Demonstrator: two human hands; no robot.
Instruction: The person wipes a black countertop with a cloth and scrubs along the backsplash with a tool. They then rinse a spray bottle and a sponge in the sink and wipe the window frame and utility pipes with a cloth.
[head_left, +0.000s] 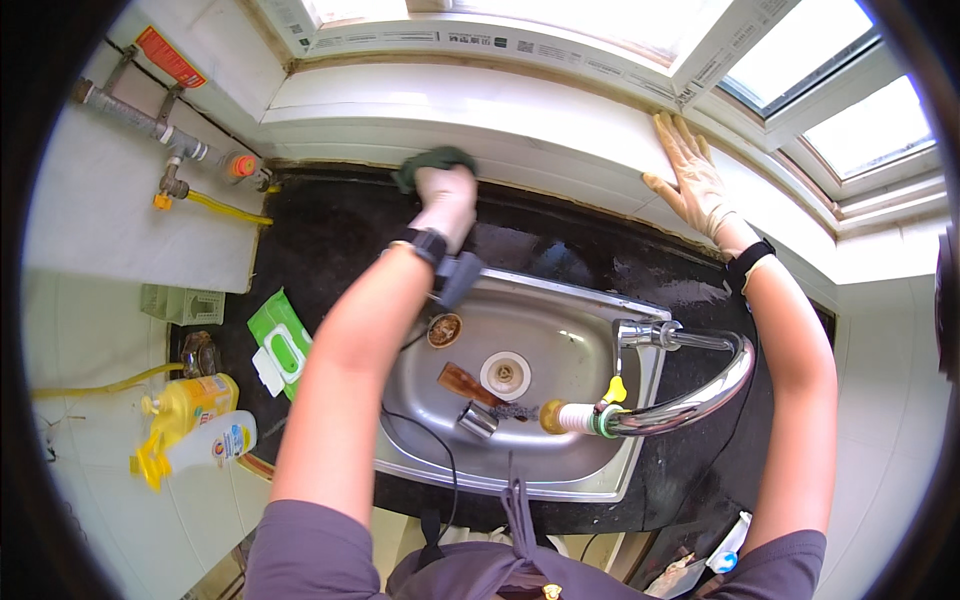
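Observation:
My left hand (447, 199), in a thin pale glove and a little blurred, grips a dark green cloth (437, 159). The cloth is at the back of the black countertop (330, 217), by the foot of the white tiled wall. On the window sill (555, 112), my right hand (694, 184) lies flat with its gloved fingers spread and nothing held. A black band circles each wrist. Below my hands is a stainless steel sink (570, 315) holding a wooden-handled brush (469, 382), a small metal cup (478, 420) and a drain strainer (505, 376).
A curved chrome faucet (697, 397) reaches over the sink from the right. Wet wipes (281, 345), a yellow bottle (202, 401) and a white spray bottle (221, 439) are at the left. A gas pipe (142, 120) with a yellow hose runs along the left wall. A black cable (442, 442) crosses the sink's front edge.

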